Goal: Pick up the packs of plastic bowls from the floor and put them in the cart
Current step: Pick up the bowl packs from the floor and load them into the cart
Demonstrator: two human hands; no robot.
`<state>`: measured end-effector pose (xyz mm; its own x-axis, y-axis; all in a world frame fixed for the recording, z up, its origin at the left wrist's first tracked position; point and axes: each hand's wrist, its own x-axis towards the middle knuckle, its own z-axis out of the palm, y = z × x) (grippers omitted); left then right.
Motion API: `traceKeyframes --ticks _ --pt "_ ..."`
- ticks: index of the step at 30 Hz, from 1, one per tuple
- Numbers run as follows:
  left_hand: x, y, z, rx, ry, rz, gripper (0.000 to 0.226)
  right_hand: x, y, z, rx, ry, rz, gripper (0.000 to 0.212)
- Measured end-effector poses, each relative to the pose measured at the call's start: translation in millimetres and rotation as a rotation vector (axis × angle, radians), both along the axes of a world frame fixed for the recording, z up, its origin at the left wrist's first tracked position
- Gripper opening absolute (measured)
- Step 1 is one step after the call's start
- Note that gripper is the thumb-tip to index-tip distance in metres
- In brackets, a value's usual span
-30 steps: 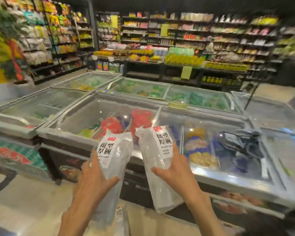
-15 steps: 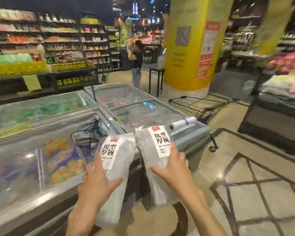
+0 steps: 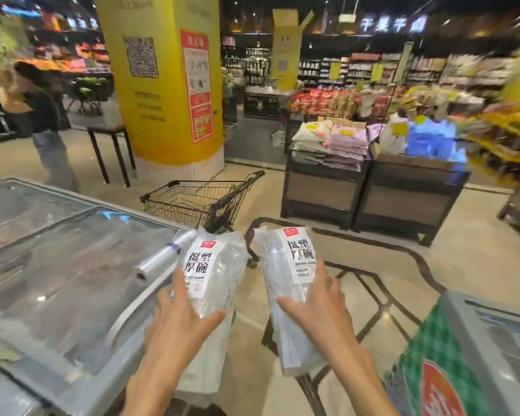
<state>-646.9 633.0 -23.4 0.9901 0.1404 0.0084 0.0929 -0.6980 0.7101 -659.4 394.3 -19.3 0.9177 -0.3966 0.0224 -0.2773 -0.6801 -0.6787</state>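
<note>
cart (image 3: 198, 202) now ahead; 2 packs (image 3: 213, 274) held.

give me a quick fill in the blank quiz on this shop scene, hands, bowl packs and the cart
1. The left hand and the right hand each hold one pack of plastic ____.
2. The wire shopping cart ahead holds ____ packs so far.
3. The cart stands in front of a big pillar coloured ____.
4. A roll of clear bags lies on the glass-topped ____ beside the left hand.

Missing words: bowls; no; yellow; freezer
</note>
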Motion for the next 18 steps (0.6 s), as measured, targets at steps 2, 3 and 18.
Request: traceKeyframes --ticks 2,3,18 --pt "56 -26 -3 -0.019 -0.024 -0.057 0.122 43 -24 -4 -0.017 0.013 -0.057 0.121" --pt "85 -38 -4 -0.014 -0.024 -0.082 0.123 66 -35 -5 -0.017 0.025 -0.085 0.121" --pt "483 -229 7 0.027 -0.017 -0.339 0.121 391 -212 9 0.045 -0.084 -0.398 0.12"
